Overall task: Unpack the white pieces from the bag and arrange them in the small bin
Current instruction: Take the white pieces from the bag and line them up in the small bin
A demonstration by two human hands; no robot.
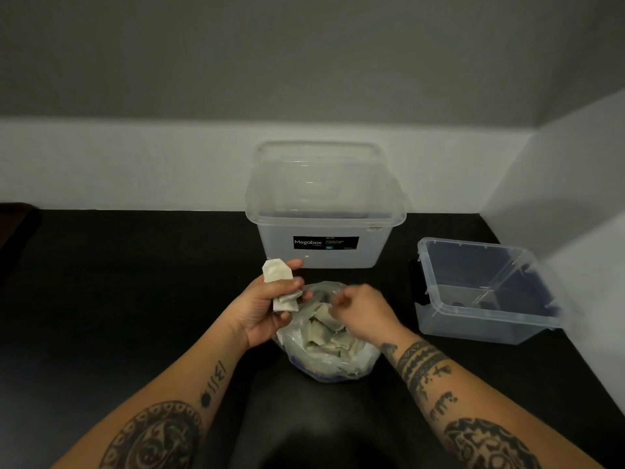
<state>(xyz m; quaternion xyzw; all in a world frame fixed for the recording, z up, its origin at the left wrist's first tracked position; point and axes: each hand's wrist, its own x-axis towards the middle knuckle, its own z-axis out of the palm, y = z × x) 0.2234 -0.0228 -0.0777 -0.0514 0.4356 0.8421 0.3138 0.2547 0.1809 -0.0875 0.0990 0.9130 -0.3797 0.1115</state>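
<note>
Gripping a stack of white pieces (281,285), the left hand (263,313) sits palm up just left of frame centre, thumb and fingers curled round the stack's lower half. The stack sticks out at 12 o'clock from the palm, its top end clear of the fingers and its bottom end against the palm. The bag (358,363), clear plastic, lies on the black table (118,282) at 4 o'clock from the left hand, just beside its heel, mouth open upward. Loose white pieces (321,333) are heaped inside the bag, at 7 o'clock from the right hand (363,314) and right under its fingers. The right hand is over the bag mouth, back up, fingers curled down toward the heap. Its fingertips are blurred, so I cannot tell whether they pinch a piece or only touch. The small bin (473,330), clear with its lid off, stands at 3 o'clock from the right hand, near the bag but apart from it. A big box (375,248), clear with a dark label (325,243), stands at 12 o'clock from the bag, back against the white wall (135,164).
</note>
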